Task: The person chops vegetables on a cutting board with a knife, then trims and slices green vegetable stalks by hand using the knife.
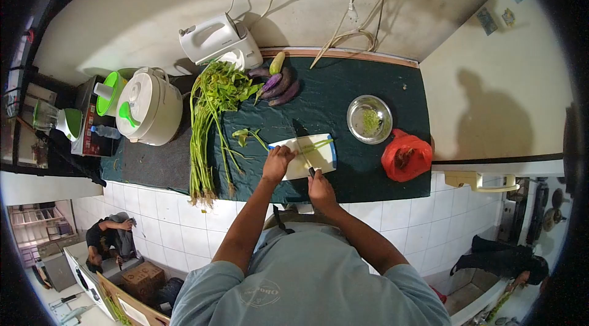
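Note:
A white cutting board (324, 163) with blue edges lies on the dark green tablecloth. My right hand (321, 190) is wrapped round the black handle of a knife (304, 149), whose blade crosses the board and points away from me. My left hand (280, 161) is closed at the board's left side, gripping a green vegetable stem partly hidden by its fingers. Leaves (242, 135) stick out left of that hand. Cut green stems (319, 144) lie on the board right of the blade. Beyond stands a steel bowl (352, 120) with chopped green pieces (372, 120).
A bundle of leafy greens with roots (205, 136) lies left of the board. Purple eggplants (283, 85), a white hand mixer (211, 38) and a rice cooker (153, 108) stand behind. A red plastic bag (407, 155) sits right. Two other people (105, 240) are in the room.

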Available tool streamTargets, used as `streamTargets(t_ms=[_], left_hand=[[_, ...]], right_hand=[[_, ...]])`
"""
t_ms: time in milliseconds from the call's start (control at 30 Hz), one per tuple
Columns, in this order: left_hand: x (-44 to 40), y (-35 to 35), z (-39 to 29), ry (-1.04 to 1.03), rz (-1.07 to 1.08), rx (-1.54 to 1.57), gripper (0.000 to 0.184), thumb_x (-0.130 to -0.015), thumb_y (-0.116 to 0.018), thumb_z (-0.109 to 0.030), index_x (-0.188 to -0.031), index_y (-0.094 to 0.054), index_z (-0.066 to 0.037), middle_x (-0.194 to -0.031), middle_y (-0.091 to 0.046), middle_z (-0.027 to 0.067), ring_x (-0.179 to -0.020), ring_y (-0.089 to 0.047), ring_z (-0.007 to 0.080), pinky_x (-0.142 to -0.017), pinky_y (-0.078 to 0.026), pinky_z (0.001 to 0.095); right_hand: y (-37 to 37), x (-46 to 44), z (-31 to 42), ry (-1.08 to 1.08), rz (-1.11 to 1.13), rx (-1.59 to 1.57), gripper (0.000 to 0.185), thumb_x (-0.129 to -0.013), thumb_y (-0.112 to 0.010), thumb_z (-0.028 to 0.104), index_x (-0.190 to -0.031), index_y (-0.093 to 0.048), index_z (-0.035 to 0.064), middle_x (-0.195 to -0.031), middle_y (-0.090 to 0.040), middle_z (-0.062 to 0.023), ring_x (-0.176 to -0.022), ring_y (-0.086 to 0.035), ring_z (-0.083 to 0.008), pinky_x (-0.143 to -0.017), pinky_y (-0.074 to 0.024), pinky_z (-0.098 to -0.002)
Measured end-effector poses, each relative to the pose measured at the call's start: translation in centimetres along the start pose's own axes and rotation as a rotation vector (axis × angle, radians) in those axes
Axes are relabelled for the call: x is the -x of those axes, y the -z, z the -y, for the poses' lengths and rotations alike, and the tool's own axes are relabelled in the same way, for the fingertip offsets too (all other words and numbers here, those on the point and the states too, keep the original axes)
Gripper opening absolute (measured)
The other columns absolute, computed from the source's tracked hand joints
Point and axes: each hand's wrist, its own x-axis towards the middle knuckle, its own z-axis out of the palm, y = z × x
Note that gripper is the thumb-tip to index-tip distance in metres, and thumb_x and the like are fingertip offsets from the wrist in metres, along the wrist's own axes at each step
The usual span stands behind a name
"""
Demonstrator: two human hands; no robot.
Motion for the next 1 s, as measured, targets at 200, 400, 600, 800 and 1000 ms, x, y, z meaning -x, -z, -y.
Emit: streamTargets(t_ms=[200, 400, 600, 800, 1000], left_hand=[[0.1, -0.1, 0.0, -0.004, 0.028, -0.007, 0.035, -0.087, -0.059, -0.015, -0.119, -0.07, -0.021, -0.103, -0.06, 0.0038, -0.102, -0.057, 0.0244, -0.088, -0.047, 0.0375], [1.6, -0.4, -0.3, -0.042, -0.01, -0.013, 0.038, -0.086, -0.058, -0.013, -0.121, -0.069, -0.019, -0.104, -0.06, 0.005, -0.102, -0.057, 0.0252, -0.089, -0.047, 0.0388], [4.2, 1.3, -2.0, -0.044, 0.019, -0.074, 0.041, -0.083, -0.056, -0.007, -0.123, -0.065, -0.013, -0.107, -0.061, 0.0063, -0.101, -0.058, 0.0258, -0.089, -0.046, 0.04], [5.1, 4.9, -3.8, -0.074, -0.044, -0.018, 0.036, -0.08, -0.057, -0.007, -0.115, -0.066, -0.012, -0.109, -0.062, 0.0058, -0.102, -0.058, 0.0253, -0.088, -0.045, 0.0393], [3.1, 7.0, -6.5, -0.179, -0.089, 0.117, 0.037, -0.08, -0.059, -0.006, -0.116, -0.065, -0.013, -0.109, -0.062, 0.0066, -0.103, -0.059, 0.0277, -0.089, -0.044, 0.0418]], right_hand=[[-1.4, -0.7, -0.2, 0.176, -0.065, 0.12, 0.044, -0.096, -0.057, 0.013, -0.121, -0.041, -0.0195, -0.076, -0.061, -0.0255, -0.072, -0.066, -0.039, -0.062, -0.054, -0.0437], [-3.4, -1.4, -1.1, -0.119, 0.111, -0.005, 0.039, -0.101, -0.045, 0.02, -0.125, -0.037, -0.0096, -0.083, -0.065, -0.031, -0.082, -0.065, -0.0489, -0.073, -0.0527, -0.0546], [-1.5, -2.1, -0.9, -0.202, 0.173, -0.176, 0.034, -0.102, -0.045, 0.023, -0.119, -0.045, -0.007, -0.087, -0.067, -0.0309, -0.084, -0.067, -0.0466, -0.074, -0.0531, -0.0568], [4.2, -0.9, 1.3, -0.095, 0.208, -0.025, 0.04, -0.097, -0.059, 0.034, -0.111, -0.051, -0.0018, -0.09, -0.068, -0.0273, -0.087, -0.068, -0.0437, -0.072, -0.0518, -0.0526], [5.3, -1.1, 2.2, 0.089, -0.095, -0.291, 0.036, -0.086, -0.074, 0.026, -0.099, -0.056, -0.0017, -0.081, -0.069, -0.0205, -0.078, -0.069, -0.0412, -0.069, -0.0529, -0.0478]])
